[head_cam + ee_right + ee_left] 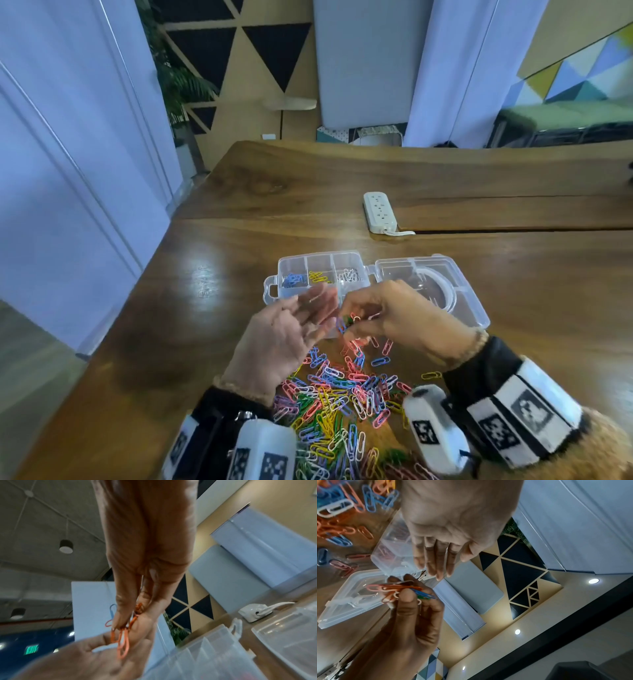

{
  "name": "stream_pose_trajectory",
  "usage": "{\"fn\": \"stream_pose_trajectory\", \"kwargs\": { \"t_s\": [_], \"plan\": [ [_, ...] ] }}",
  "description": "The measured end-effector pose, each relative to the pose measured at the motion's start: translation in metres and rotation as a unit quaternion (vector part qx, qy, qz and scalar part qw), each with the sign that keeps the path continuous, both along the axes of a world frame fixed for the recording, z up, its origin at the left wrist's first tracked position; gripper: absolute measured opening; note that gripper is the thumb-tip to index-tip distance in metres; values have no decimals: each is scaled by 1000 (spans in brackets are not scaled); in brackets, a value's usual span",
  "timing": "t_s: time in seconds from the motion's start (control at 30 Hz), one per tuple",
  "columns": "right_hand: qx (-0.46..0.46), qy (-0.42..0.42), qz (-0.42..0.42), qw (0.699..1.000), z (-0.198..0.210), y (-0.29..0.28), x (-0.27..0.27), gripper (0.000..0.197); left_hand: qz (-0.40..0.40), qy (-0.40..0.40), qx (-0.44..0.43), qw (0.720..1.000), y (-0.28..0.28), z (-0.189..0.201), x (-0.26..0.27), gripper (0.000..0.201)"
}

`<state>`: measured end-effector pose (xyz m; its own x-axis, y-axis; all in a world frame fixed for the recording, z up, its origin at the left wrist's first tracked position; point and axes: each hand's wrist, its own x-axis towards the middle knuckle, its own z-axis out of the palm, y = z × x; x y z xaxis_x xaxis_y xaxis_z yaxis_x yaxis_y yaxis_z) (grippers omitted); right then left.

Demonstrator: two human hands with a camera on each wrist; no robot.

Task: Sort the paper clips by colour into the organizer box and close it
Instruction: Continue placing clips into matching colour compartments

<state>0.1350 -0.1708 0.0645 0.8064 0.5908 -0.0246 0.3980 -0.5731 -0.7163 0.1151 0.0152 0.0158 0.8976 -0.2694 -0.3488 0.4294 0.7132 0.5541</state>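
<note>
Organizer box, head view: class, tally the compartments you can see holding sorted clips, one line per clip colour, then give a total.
Blue clips: 1 compartment
Yellow clips: 1 compartment
White clips: 1 compartment
Total: 3 compartments. The left hand and right hand hide the near part of the organizer box.

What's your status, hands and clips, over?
Right hand pinching mixed clip bunch; left hand open, palm up beside it. Organizer box open, part-filled. Loose pile unsorted. Nothing blocking.
</note>
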Motion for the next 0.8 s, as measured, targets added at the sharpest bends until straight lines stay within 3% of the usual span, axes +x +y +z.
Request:
{"fn": "stream_pose_trajectory", "kwargs": {
  "t_s": [0.13, 0.3, 0.37, 0.5, 0.63, 0.73, 0.8],
  "plan": [
    [44, -20, -51, 998, 12, 4, -3, 13, -34, -1, -3, 999, -24, 2, 9, 43],
    [-5, -90, -67, 994, 11, 16, -4, 14, -108, -43, -112, 987, -36, -17, 1, 28],
    [-28, -112, -55, 992, 2, 19, -5, 15, -74, -44, -125, 989, -36, -21, 0, 19],
    [11, -125, -51, 991, -16, 24, -9, 13, 9, 38, -152, 988, -37, -14, 1, 30],
    [58, -175, -70, 980, -26, 21, -19, 18, 6, 79, -182, 980, -37, -11, 1, 19],
    [54, -238, -79, 966, -29, 17, -24, 26, -37, 67, -176, 981, -39, -8, -1, 40],
    [39, -271, -71, 959, -31, 14, -24, 32, -53, 64, -181, 980, -41, -4, -3, 34]
  ]
}}
